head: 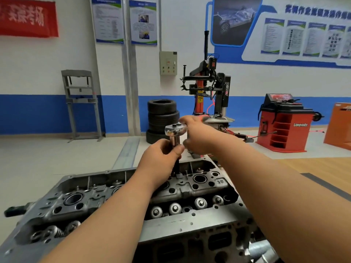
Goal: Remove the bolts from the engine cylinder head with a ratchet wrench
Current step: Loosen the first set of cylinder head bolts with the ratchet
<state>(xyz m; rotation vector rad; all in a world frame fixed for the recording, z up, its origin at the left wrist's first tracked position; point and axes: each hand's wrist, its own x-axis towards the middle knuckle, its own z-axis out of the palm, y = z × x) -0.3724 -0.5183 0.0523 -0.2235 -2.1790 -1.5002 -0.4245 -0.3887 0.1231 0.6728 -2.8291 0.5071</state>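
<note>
While your left hand [163, 154] wraps thumb and fingers round the extension bar [175, 142] just under the head of the ratchet wrench [174, 130], your right hand [197, 133] is closed round the wrench handle, which is almost all hidden inside the fist. So both hands are grasping the tool: L on the upright bar, R on the handle. That split makes sense, I'd judge. The L hand steadies the bar so it sits square on the bolt and doesn't rock off, and the R hand does the swinging.

The bar stands upright and runs down into a recess near the far edge of the cylinder head [190, 188]. The bolt itself is hidden by the bar and your L hand, so can't tell how far out it is. Prob. you're partway thru loosening this one; other bolts I can't pick out w/ certainty.

Both forearms reach forward over the cylinder head, L from the lower left, R from the lower right, wrists meeting at the tool. The R hand sits a bit higher than the L, level w/ the round wrench head.

The cylinder head lies on the engine block [199, 242], w/ a row of valve springs [174, 208] along its near side. Beyond, well apart on the shop floor, are a stack of tyres [162, 114] and a tyre machine [209, 88].
</note>
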